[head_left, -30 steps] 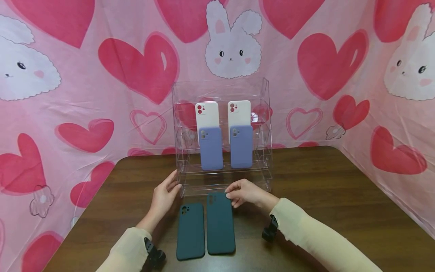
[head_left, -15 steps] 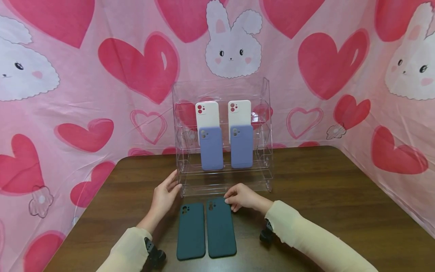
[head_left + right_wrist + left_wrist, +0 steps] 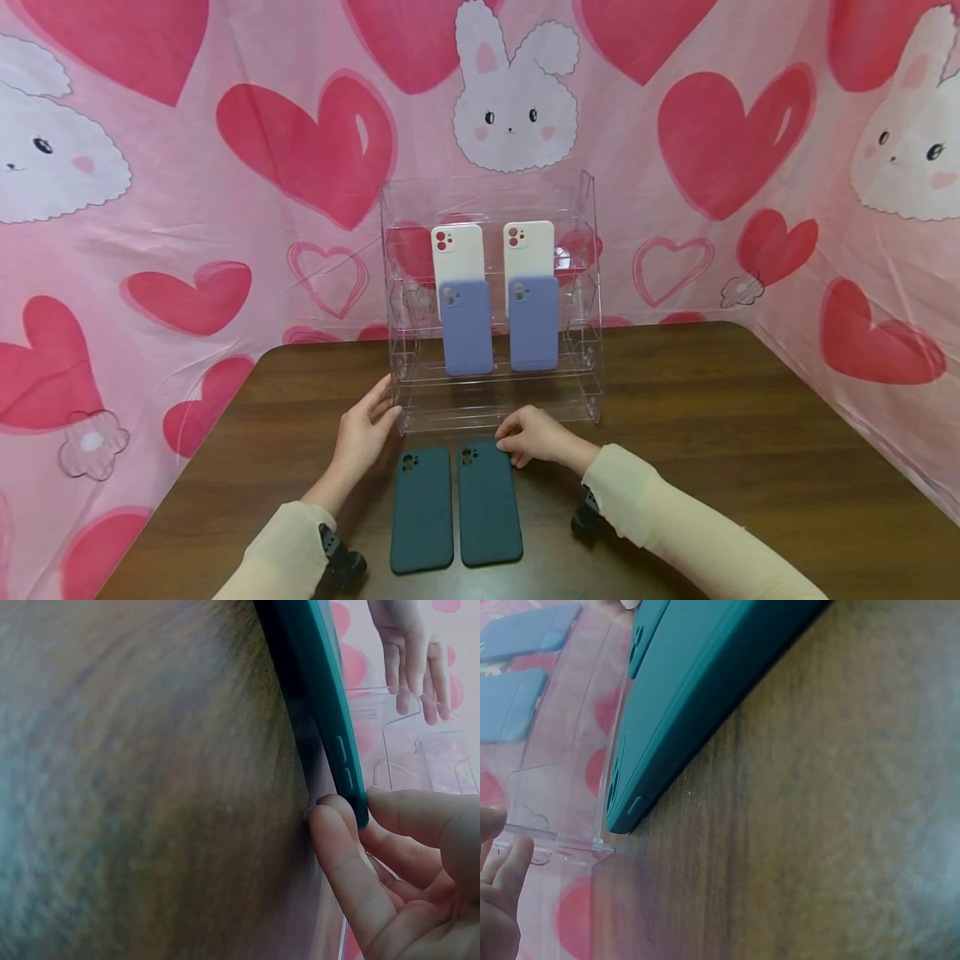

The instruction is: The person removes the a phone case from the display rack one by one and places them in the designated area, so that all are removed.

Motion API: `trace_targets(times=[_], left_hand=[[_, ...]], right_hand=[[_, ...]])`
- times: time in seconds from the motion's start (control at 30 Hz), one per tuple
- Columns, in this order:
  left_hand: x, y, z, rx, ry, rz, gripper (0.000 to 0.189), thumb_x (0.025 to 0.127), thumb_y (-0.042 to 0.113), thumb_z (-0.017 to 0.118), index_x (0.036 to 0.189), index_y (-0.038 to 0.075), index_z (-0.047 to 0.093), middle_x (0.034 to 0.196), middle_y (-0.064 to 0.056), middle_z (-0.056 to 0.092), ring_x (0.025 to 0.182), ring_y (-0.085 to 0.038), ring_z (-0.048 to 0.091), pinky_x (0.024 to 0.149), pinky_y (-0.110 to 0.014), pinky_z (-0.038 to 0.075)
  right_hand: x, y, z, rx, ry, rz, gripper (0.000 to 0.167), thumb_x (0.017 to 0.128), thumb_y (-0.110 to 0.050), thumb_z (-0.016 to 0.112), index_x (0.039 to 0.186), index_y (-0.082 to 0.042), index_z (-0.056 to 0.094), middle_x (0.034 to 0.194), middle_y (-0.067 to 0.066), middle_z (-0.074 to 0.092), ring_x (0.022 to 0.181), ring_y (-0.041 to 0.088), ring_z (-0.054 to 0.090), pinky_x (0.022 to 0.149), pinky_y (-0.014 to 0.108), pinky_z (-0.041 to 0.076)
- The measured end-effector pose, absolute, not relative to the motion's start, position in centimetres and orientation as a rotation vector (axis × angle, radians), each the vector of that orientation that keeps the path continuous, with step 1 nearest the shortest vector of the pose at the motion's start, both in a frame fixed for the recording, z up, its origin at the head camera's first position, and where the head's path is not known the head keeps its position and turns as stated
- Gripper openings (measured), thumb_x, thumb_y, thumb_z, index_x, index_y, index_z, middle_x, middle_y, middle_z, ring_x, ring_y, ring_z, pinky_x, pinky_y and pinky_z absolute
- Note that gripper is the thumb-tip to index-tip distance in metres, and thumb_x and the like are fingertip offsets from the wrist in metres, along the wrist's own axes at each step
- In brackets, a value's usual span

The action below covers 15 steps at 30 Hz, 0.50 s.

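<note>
Two dark green phone cases lie side by side on the table, camera cutouts at the far end. My right hand [image 3: 536, 435] pinches the far right corner of the right-hand green phone case [image 3: 489, 504] between thumb and fingers; the right wrist view shows that case's edge [image 3: 330, 712] tilted above the wood. The left-hand green phone case [image 3: 422, 512] has no hand on it. Against the lower left side of a clear tiered display rack [image 3: 442, 417], my left hand [image 3: 360, 433] rests with fingers fairly straight. Its fingertips [image 3: 514, 866] show beside the clear panel.
On the rack stand two lilac phone cases [image 3: 467, 329] [image 3: 534, 325], in front of two white phone cases [image 3: 459, 250] [image 3: 529, 242] on a higher tier. Behind the wooden table [image 3: 675, 400] hangs a pink cloth [image 3: 615, 167] with hearts and rabbits.
My right hand has come slightly down and toward me, bringing the right-hand green phone case level beside the other one. The left hand has stayed at the rack.
</note>
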<state>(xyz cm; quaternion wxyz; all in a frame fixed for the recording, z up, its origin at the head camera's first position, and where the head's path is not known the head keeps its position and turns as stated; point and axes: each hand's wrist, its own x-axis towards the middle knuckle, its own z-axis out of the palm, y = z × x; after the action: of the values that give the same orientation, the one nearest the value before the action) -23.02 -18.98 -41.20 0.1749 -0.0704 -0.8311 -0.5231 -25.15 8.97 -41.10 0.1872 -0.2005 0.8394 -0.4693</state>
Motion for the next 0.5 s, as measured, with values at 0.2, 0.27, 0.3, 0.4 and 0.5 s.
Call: trace_targets(times=[0.2,0.27,0.3,0.4,0.5], left_hand=[[-23.05,-18.98,-41.28,-0.228,-2.338,-1.454,0.053,0.085,-0.003,0.062,0.135,0.005,0.047,0.126,-0.021,0.052,0.101,-0.033,0.059,0.082,-0.037,0.05],[-23.01,-18.98,-41.3,-0.231,-2.335,-1.449,0.053,0.085,-0.003,0.063,0.135,0.005,0.047,0.126,-0.021,0.052,0.101,-0.032,0.06,0.081,-0.037,0.05],[-22.97,-18.98,-41.29,-0.231,-2.336,-1.448,0.053,0.085,-0.003,0.063,0.135,0.005,0.047,0.127,-0.02,0.052,0.101,-0.032,0.06,0.081,-0.036,0.051],[-22.93,-19.01,-41.3,-0.236,-2.339,-1.445,0.054,0.084,-0.002,0.063,0.135,0.005,0.047,0.127,-0.02,0.051,0.101,-0.031,0.06,0.081,-0.036,0.05],[-22.86,-19.04,-41.27,-0.229,-2.35,-1.449,0.054,0.085,-0.001,0.063,0.136,0.006,0.046,0.128,-0.019,0.051,0.103,-0.031,0.059,0.081,-0.037,0.05]], right_hand=[[-25.11,9.08,-40.94,-0.579,2.362,-1.32,0.016,0.086,-0.001,0.062,0.101,0.006,0.066,0.075,0.007,0.065,0.056,0.02,0.062,0.05,0.031,0.054],[-25.1,9.12,-40.95,-0.583,2.36,-1.326,0.017,0.086,-0.001,0.062,0.101,0.006,0.066,0.074,0.007,0.064,0.056,0.02,0.061,0.05,0.031,0.054],[-25.09,9.12,-40.96,-0.581,2.358,-1.33,0.017,0.086,-0.001,0.062,0.101,0.006,0.066,0.075,0.007,0.064,0.056,0.02,0.061,0.05,0.031,0.054],[-25.07,9.18,-41.01,-0.585,2.353,-1.337,0.016,0.086,0.0,0.061,0.1,0.007,0.065,0.076,0.007,0.064,0.055,0.02,0.061,0.05,0.031,0.054],[-25.04,9.24,-41.02,-0.583,2.346,-1.34,0.016,0.086,0.0,0.061,0.1,0.007,0.065,0.078,0.008,0.064,0.056,0.02,0.061,0.05,0.031,0.054]])
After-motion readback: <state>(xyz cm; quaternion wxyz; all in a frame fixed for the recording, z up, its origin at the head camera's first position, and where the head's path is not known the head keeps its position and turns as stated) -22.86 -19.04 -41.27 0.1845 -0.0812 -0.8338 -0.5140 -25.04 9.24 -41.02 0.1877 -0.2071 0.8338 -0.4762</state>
